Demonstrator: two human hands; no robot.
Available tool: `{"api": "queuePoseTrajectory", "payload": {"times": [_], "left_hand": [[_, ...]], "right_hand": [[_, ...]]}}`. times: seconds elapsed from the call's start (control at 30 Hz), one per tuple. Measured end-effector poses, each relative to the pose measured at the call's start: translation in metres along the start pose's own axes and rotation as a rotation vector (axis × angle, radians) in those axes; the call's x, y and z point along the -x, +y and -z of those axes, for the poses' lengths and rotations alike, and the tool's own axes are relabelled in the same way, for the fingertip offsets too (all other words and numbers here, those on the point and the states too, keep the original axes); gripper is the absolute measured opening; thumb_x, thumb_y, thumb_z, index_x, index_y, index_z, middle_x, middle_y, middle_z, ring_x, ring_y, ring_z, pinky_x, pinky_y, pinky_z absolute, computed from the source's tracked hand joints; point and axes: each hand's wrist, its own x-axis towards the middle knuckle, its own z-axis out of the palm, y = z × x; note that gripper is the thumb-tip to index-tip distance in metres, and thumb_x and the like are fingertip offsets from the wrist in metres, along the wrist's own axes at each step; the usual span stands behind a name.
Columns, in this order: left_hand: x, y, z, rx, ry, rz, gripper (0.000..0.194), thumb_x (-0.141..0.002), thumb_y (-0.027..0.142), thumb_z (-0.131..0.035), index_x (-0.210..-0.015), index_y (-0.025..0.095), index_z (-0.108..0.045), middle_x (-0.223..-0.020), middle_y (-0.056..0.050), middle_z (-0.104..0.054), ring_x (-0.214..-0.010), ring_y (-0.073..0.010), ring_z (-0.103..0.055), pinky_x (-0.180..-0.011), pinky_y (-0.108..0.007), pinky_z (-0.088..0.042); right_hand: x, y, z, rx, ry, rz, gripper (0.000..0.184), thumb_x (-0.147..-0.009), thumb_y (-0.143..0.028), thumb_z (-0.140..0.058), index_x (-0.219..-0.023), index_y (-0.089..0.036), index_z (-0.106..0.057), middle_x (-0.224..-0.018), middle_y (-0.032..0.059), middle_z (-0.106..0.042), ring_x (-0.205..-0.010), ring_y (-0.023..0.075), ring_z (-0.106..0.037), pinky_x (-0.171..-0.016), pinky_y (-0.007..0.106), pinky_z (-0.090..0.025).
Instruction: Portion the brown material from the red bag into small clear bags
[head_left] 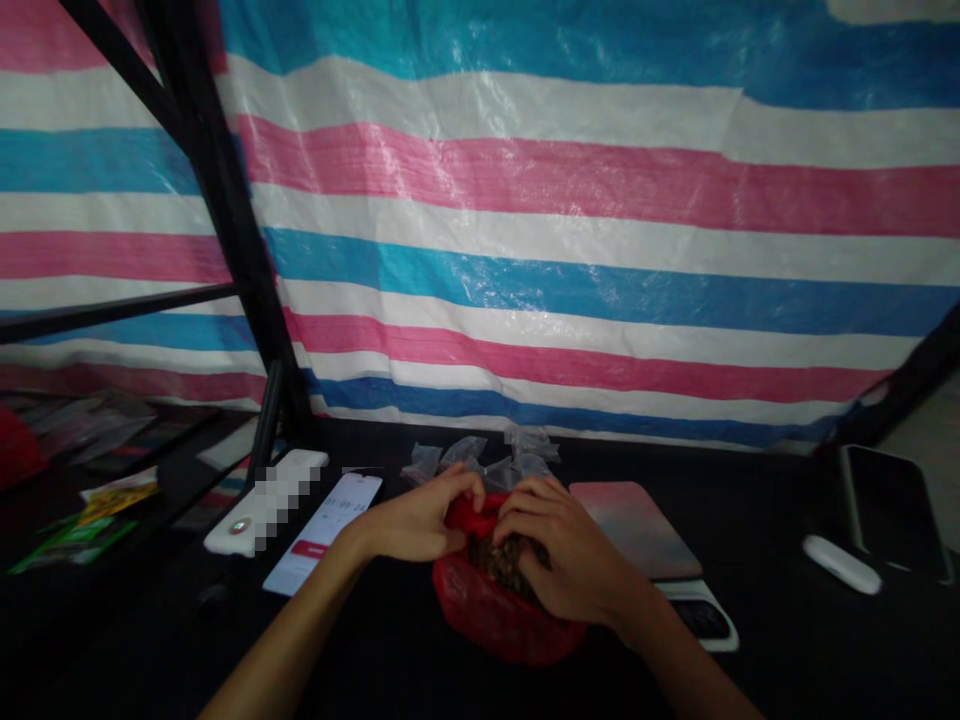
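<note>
Red plastic bag (pixel 487 610) lies at lower centre of the frame on a black tabletop (pixel 780 650), its mouth open on dark brown lumpy contents (pixel 502 562), too unclear to identify. Left hand (pixel 416 520) and right hand (pixel 570 545) are together, clamped on the bag's mouth, right fingers curled over the contents. Just behind the hands: clear plastic bags (pixel 480 462). Left of them: lit smartphone (pixel 322 535), white rectangular device (pixel 240 525). Right: pink-grey pad (pixel 634 530). Striped pink, white and blue tarpaulin (pixel 480 230) fills the upper frame.
</note>
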Motion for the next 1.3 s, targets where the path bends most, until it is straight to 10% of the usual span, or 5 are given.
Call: {"api": "queuePoseTrajectory", "payload": {"times": [0.4, 0.57, 0.73, 1.03, 1.3], "left_hand": [[0.0, 0.015, 0.009, 0.097, 0.323, -0.235, 0.03, -0.06, 0.007, -0.046, -0.081, 0.02, -0.063, -0.108, -0.007, -0.066, -0.114, -0.0265, -0.052, -0.102, -0.04, -0.038], [-0.001, 0.015, -0.001, 0.213, 0.149, -0.178, 0.018, -0.071, 0.016, -0.043, -0.072, 0.018, -0.061, -0.072, -0.003, -0.064, -0.072, -0.0196, -0.058, -0.071, -0.032, -0.044], [-0.004, 0.011, -0.007, -0.148, 0.183, -0.061, 0.029, -0.088, 0.027, -0.047, -0.062, 0.019, -0.055, -0.064, -0.002, -0.057, -0.07, -0.0191, -0.055, -0.071, -0.031, -0.04], [-0.001, -0.004, 0.002, -0.435, 0.093, 0.005, 0.015, -0.06, 0.007, -0.055, -0.061, 0.021, -0.059, -0.077, -0.004, -0.061, -0.086, -0.0235, -0.057, -0.084, -0.035, -0.04], [0.001, -0.006, 0.005, -0.501, 0.127, 0.088, 0.017, -0.068, 0.008, -0.051, -0.056, 0.02, -0.048, -0.077, -0.004, -0.056, -0.073, -0.0193, -0.055, -0.064, -0.03, -0.038]], "right_hand": [[0.003, 0.028, 0.02, 0.135, 0.193, -0.14, 0.027, -0.076, -0.005, -0.047, -0.084, -0.022, -0.065, -0.088, 0.0042, -0.067, -0.091, 0.0243, -0.054, -0.078, 0.039, -0.039], [0.003, 0.028, 0.019, 0.115, 0.191, -0.147, 0.025, -0.076, -0.004, -0.046, -0.081, -0.022, -0.064, -0.084, 0.0032, -0.066, -0.086, 0.0227, -0.054, -0.076, 0.037, -0.038], [0.005, 0.025, 0.019, 0.019, 0.112, -0.109, 0.023, -0.074, -0.004, -0.047, -0.077, -0.02, -0.063, -0.079, 0.0016, -0.066, -0.08, 0.0193, -0.056, -0.076, 0.035, -0.035], [0.003, 0.019, 0.023, 0.162, -0.113, -0.173, 0.021, -0.073, -0.007, -0.051, -0.055, -0.018, -0.054, -0.06, 0.0007, -0.06, -0.072, 0.0166, -0.05, -0.073, 0.035, -0.027], [0.009, 0.023, 0.031, 0.151, 0.222, -0.021, 0.023, -0.073, -0.009, -0.043, -0.053, -0.02, -0.037, -0.052, -0.0004, -0.046, -0.064, 0.0169, -0.04, -0.065, 0.035, -0.025]]}}
